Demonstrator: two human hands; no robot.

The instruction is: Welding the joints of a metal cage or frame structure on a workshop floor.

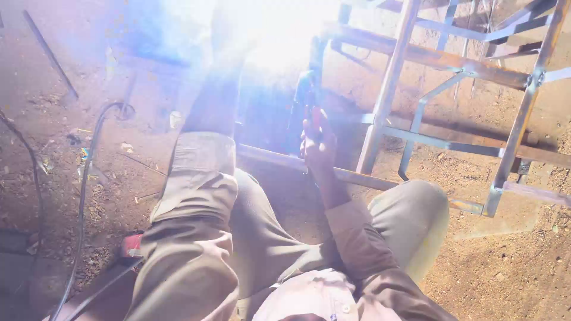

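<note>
While gripped in right hand point(318, 145) fingers, red-handled welding holder point(308, 98) beside metal frame point(389, 89).

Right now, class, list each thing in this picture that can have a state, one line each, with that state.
right hand: closed around the electrode holder
electrode holder: gripped, raised toward the glare
welding arc: lit, glare washes out the view
left hand: hidden by the glare
metal frame: tilted on the ground, rusty in places
cable: slack, trailing across the dirt
</note>
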